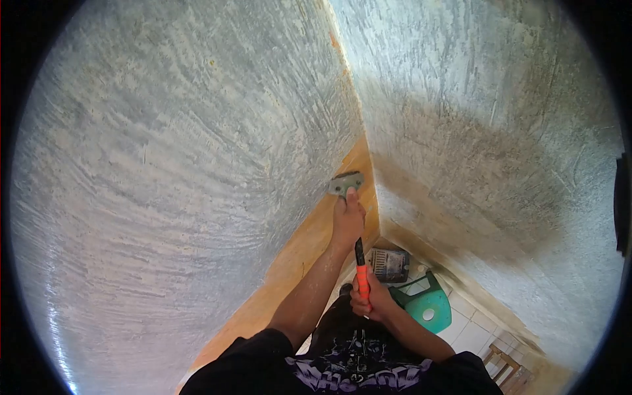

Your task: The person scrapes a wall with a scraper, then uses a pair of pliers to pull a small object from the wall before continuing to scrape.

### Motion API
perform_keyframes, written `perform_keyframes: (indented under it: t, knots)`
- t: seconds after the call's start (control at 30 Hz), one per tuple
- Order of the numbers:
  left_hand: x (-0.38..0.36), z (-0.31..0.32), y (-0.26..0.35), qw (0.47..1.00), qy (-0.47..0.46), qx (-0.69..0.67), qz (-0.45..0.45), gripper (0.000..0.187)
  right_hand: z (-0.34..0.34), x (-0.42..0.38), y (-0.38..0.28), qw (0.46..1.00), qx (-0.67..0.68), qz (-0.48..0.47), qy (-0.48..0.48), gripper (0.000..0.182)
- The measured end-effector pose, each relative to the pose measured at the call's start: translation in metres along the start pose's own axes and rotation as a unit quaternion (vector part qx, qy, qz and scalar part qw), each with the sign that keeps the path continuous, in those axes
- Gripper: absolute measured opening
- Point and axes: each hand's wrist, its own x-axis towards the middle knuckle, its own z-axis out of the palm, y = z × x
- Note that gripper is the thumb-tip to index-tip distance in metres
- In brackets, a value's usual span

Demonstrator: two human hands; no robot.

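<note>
A long-handled scraper [346, 184] has its wide grey head against the orange-yellow strip of the left wall, close to the corner. My left hand [349, 220] wraps round the shaft just below that head, one finger stretched along it. Lower down, my right hand [370, 295] grips the orange handle end [363, 280]. Between the two hands a short black length of the shaft shows. The blade's edge where it meets the wall is too small to make out.
Rough grey left wall [164, 145] and right wall [487, 145] meet in a corner ahead. On the tiled floor [467, 322] stand a dirty paint tray [390, 264] and a green plastic stool [431, 309]. A wooden piece of furniture [505, 362] is at lower right.
</note>
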Motion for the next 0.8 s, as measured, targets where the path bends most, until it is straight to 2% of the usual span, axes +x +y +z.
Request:
perform_keyframes:
  t: [0.07,0.27,0.37,0.47,0.57,0.67,0.8]
  knots:
    - [0.005,0.004,0.003,1.0,-0.004,0.017,0.02,0.038,0.001,0.001,-0.007,1.0,-0.02,-0.017,0.01,0.057]
    - [-0.004,-0.005,0.009,0.999,-0.018,-0.009,0.025,0.041,0.004,0.001,0.0,0.999,0.036,0.025,-0.023,0.055]
    - [0.014,0.007,0.016,1.0,-0.021,0.017,0.016,0.043,0.007,0.007,-0.013,1.0,0.016,-0.027,0.002,0.056]
    - [0.007,-0.001,0.0,0.999,-0.04,0.009,0.01,0.04,0.013,-0.004,-0.006,1.0,-0.01,-0.014,0.016,0.056]
    - [-0.006,0.0,0.013,1.0,-0.009,0.007,-0.019,0.04,0.008,-0.003,0.001,1.0,0.006,0.013,0.012,0.057]
    - [0.011,0.003,0.006,0.999,-0.023,0.035,0.019,0.04,0.003,0.005,-0.004,0.999,-0.003,-0.026,0.028,0.057]
    - [0.002,-0.004,0.004,0.999,-0.025,0.029,0.009,0.042,0.01,-0.002,0.002,1.0,-0.006,-0.007,0.02,0.057]
